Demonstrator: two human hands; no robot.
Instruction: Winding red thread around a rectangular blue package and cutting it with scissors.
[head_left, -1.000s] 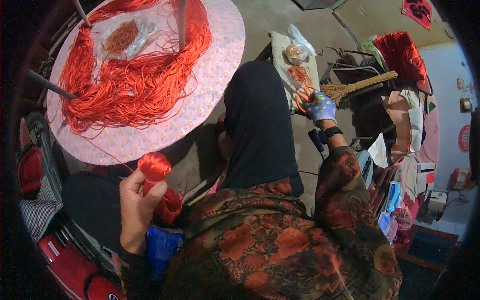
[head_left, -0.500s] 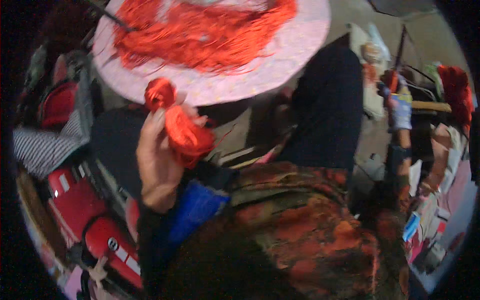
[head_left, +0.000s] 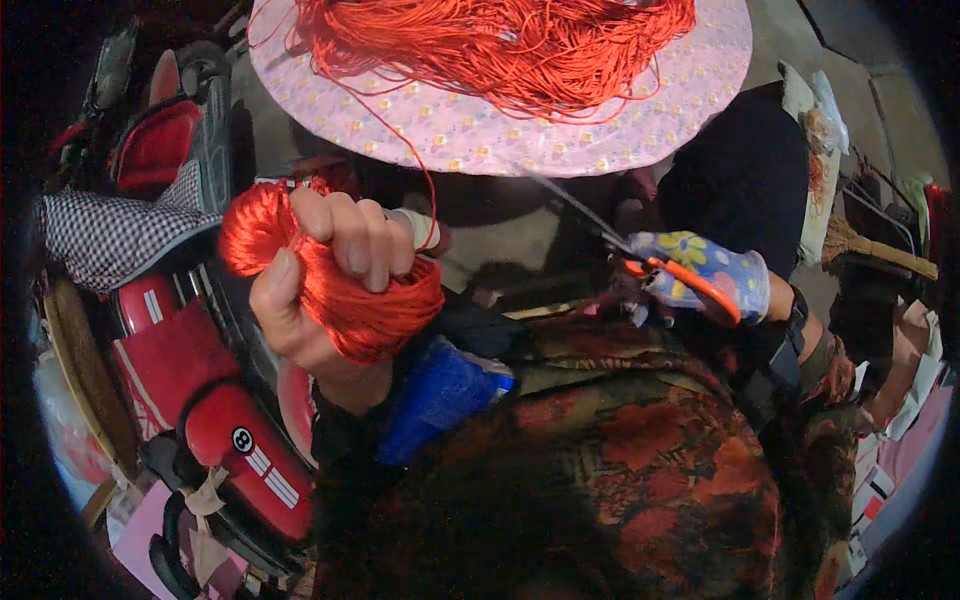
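Here the left hand (head_left: 335,270) is clenched around a wound bundle of red cord (head_left: 345,295), its fingers (head_left: 360,240) wrapped over the top and the thumb pressed along the near side; the bundle is raised below the near edge of the round worktop (head_left: 560,140), which wears a pale flowered cover. A single strand (head_left: 425,190) rises from the fist, over that edge, to the loose skein of red cord (head_left: 500,45) heaped across the middle of the worktop. The right hand (head_left: 705,280), in a flower-printed glove, is closed on orange-handled scissors (head_left: 640,262), the blades pointing up toward the near edge; whether they are parted cannot be told. Risks, as judged: a pull on the taut strand could drag the skein off the near edge or snarl it; the blades, near the strand, could nick neighbouring cords; the bundle could loosen if the grip slackens. Containers: a shallow tray (head_left: 820,160) beyond the right edge holds small items, too small to identify.
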